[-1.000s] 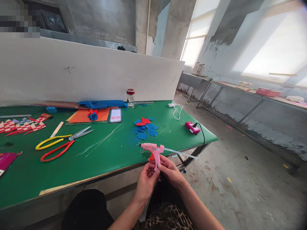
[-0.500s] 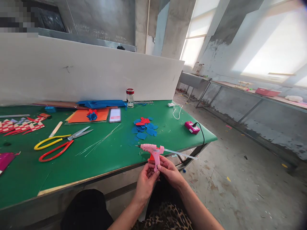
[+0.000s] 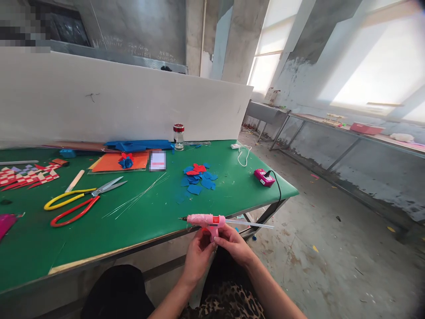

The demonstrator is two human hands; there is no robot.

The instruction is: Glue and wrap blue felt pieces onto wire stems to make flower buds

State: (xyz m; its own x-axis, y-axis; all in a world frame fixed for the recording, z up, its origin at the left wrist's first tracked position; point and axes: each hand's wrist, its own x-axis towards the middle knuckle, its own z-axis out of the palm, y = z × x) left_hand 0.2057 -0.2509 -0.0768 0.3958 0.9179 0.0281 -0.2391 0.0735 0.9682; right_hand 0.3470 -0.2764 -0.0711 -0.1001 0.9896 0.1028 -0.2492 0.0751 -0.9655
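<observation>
A pink hot glue gun (image 3: 203, 219) with a clear glue stick (image 3: 252, 224) sticking out of its back is held level over the near edge of the green table (image 3: 99, 230), nozzle pointing left. My left hand (image 3: 196, 257) and my right hand (image 3: 234, 246) both wrap around its handle from below. Blue and red cut paper pieces (image 3: 196, 176) lie on the table just beyond the gun.
Yellow and red scissors (image 3: 76, 201), thin wires (image 3: 139, 195), an orange sheet with a paper flower (image 3: 125, 160), a glass jar (image 3: 178, 136), a magenta box with a black cord (image 3: 264, 177) and woven paper strips (image 3: 26, 175) lie on the table. A white board (image 3: 126, 104) stands behind.
The glue gun and both hands have dropped lower and slightly left, toward the table's near edge. The head view shifted a little.
</observation>
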